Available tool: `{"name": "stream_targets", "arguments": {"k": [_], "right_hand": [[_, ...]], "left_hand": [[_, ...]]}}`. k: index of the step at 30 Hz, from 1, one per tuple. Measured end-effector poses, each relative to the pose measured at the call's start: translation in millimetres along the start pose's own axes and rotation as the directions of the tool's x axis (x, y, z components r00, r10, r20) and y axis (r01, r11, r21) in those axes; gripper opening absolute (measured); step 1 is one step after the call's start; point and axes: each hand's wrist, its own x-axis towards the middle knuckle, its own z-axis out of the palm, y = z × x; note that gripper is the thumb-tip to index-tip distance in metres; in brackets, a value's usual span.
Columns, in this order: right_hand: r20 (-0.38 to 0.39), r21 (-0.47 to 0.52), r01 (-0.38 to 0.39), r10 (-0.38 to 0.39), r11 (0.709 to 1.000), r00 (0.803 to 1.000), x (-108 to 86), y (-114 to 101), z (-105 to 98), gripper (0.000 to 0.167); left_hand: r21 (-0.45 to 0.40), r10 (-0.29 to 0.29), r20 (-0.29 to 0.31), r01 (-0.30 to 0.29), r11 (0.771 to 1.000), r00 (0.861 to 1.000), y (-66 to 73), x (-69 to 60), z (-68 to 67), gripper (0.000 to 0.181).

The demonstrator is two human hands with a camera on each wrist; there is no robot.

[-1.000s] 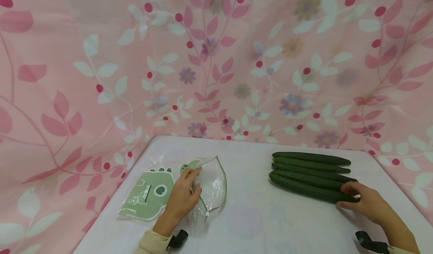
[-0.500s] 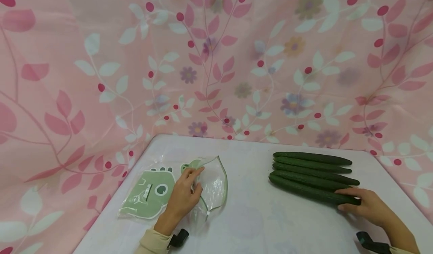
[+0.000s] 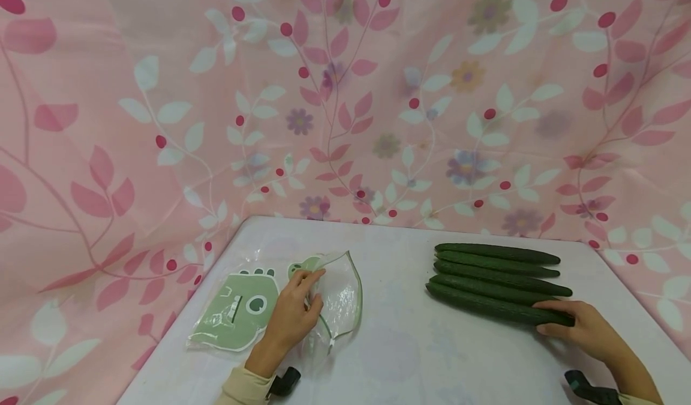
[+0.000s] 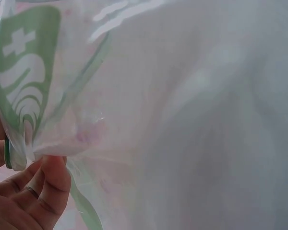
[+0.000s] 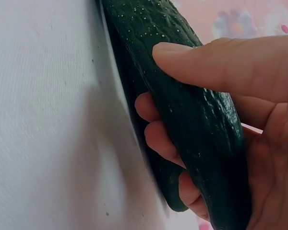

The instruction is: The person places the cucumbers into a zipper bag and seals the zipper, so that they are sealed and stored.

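Observation:
My left hand [image 3: 294,312] pinches the edge of a clear plastic bag [image 3: 342,297] with a green rim, its mouth spread open toward the right. In the left wrist view the bag film [image 4: 86,129] is gathered between the fingertips of the hand [image 4: 33,196]. A green cartoon face [image 3: 234,312] is printed on the bag's left part. On the right, my right hand [image 3: 588,333] grips the right end of the nearest cucumber [image 3: 486,305]. The right wrist view shows thumb and fingers of the hand [image 5: 273,96] wrapped round that cucumber [image 5: 182,105], another one behind it.
Several more cucumbers [image 3: 496,252] lie side by side just behind the held one, on the white-covered table [image 3: 388,357]. A pink floral curtain [image 3: 345,123] hangs behind the table's back edge.
My right hand has closed further over the nearest cucumber's end, and that cucumber's left end has shifted slightly left. My left hand and the bag look unmoved.

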Motion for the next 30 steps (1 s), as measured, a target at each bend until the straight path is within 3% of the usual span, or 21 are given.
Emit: {"name": "stream_targets", "arguments": {"k": [22, 30], "right_hand": [[-0.037, 0.128, 0.051, -0.046, 0.991, 0.998, 6.6, -27.2, 9.5, 0.038], [-0.116, 0.131, 0.119, -0.104, 0.984, 0.988, 12.0, -41.0, 15.2, 0.036]], "left_hand": [[-0.014, -0.022, 0.025, 0.023, 1.000, 0.999, 1.2, -1.0, -0.6, 0.046], [-0.019, -0.014, 0.023, 0.015, 1.000, 1.000, 1.0, -0.6, -0.2, 0.046]]}}
